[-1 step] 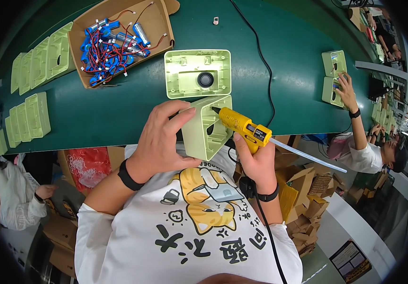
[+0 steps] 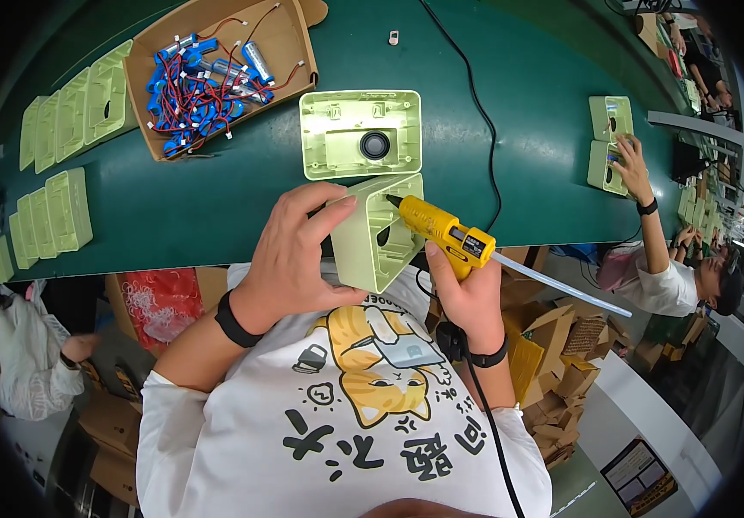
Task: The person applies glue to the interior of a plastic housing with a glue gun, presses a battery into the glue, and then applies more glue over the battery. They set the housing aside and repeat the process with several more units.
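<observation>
My left hand [image 2: 290,255] grips a pale green plastic housing [image 2: 356,246] from its left side, thumb low and fingers over the top edge. The housing is tilted at the table's near edge, its hollow side facing right. Wrapped round the handle of a yellow hot glue gun [image 2: 445,231] is my right hand [image 2: 473,298]. The gun's dark nozzle reaches inside the housing near its upper wall; whether it touches is unclear. A translucent glue stick [image 2: 562,285] sticks out of the gun's back. Just beyond lies a second green housing [image 2: 320,155], open side up, with a round black speaker-like part [image 2: 374,145] in it.
A cardboard box [image 2: 290,82] of blue cylindrical cells with red and black wires stands at the far left. Rows of green housings [image 2: 68,211] line the left. A black cable [image 2: 475,95] crosses the green table [image 2: 553,181]. At right, a co-worker's hand [image 2: 633,168] touches two housings.
My hands, the housing and the glue gun have not visibly moved. At the left, another person's hand has shifted slightly and looks blurred.
</observation>
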The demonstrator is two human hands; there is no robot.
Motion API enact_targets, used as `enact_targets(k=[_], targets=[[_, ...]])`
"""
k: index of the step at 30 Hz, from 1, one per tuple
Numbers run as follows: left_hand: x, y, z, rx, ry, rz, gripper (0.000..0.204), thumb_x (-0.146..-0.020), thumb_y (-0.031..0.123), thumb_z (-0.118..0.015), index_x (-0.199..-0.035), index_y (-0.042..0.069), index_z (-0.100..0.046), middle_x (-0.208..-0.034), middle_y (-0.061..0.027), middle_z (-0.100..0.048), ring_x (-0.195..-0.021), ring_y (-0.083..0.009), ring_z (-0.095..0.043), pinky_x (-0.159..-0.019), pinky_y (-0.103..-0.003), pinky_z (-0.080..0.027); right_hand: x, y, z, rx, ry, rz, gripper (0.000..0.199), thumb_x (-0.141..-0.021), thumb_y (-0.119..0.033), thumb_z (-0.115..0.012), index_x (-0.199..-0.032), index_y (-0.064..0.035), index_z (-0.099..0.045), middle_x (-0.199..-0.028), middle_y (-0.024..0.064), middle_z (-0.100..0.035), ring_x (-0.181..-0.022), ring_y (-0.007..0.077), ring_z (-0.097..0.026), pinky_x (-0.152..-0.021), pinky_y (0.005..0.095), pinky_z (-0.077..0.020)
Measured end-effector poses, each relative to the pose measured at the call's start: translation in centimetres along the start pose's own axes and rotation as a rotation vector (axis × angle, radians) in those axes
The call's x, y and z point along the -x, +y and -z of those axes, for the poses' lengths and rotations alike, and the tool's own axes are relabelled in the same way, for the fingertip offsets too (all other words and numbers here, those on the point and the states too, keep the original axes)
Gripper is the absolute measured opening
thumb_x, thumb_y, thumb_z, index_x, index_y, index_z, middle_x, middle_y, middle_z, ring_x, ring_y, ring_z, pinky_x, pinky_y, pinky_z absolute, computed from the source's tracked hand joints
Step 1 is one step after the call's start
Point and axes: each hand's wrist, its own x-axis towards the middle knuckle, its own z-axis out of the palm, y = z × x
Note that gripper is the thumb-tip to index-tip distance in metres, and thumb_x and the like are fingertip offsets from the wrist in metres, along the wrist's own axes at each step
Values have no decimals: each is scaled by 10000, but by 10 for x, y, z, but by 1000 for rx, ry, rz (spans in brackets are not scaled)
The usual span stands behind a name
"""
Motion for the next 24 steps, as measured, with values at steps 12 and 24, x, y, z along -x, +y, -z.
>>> enact_targets(k=[12, 24], targets=[[6, -2, 10, 45, -26, 81, 1260, -621, 250, -1121, -1707, 112, -496, -1573, -202, -598, -1376, -463, -645, -1181, -575, -557, 0, -4, 0, 13, 8, -12, 298, -1093, -188, -873, -1240, 68, -829, -932, 147, -840, -761, 242, -767, -722, 381, -598], [-21, -7, 69, -258, -190, 165, 983, -804, 479, -1069, -1588, 48, -661, -1453, -208, -686, -1307, -446, -683, -1140, -539, -559, -2, 9, 1, -77, -55, -122, 313, -1110, -214, -871, -1243, 63, -812, -918, 103, -815, -770, 177, -722, -730, 345, -575]])
